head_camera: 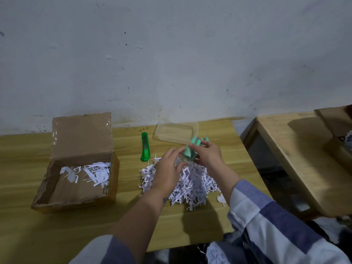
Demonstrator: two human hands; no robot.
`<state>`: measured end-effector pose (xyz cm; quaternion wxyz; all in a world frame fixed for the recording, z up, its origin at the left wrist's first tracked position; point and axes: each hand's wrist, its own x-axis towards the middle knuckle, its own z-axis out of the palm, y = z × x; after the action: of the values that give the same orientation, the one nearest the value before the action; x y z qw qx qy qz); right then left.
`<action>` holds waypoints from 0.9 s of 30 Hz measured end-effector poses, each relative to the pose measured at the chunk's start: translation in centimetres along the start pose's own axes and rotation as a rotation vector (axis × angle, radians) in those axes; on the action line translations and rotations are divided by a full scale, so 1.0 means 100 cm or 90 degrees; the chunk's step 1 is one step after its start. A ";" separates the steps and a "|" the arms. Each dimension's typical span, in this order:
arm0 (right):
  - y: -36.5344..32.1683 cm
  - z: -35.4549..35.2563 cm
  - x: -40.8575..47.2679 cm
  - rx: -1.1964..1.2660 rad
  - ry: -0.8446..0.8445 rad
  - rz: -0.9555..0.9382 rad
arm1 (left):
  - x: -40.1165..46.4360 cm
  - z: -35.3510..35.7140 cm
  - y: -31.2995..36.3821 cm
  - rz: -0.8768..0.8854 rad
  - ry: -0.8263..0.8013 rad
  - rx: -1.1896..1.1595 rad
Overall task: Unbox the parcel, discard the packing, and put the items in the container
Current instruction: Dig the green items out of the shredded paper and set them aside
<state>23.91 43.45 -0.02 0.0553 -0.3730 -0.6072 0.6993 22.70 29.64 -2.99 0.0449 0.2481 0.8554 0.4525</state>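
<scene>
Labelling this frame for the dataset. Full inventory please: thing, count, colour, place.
box: 1, brown, open, table left, a few shreds inside
shreds: 1 pile, white, table centre
cutter: 1, green, between box and tub
tub: 1, clear, behind hands
items: a bunch, mint green, in right hand
table: 1, wood
second table: 1, wood, right
left hand: over shreds, touching items
right hand: gripping items

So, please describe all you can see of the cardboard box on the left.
The cardboard box is brown and looks worn, with crumpled walls. It sits open on the wooden table, at the left, apart from both hands. Its lid flap stands upright at the back, with clear tape along the edges. Inside, the bottom is mostly bare; a few white paper shreds lie at the far side. The green cutter lies to its right, not touching it.
</scene>
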 end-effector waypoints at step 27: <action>0.031 -0.065 0.071 -0.604 0.185 -0.268 | -0.004 0.005 -0.044 -0.012 -0.139 0.296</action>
<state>23.80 51.67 -5.91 0.1029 -0.3198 -0.9044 0.2630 21.48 27.81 -6.82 0.0832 0.2908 0.9288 0.2141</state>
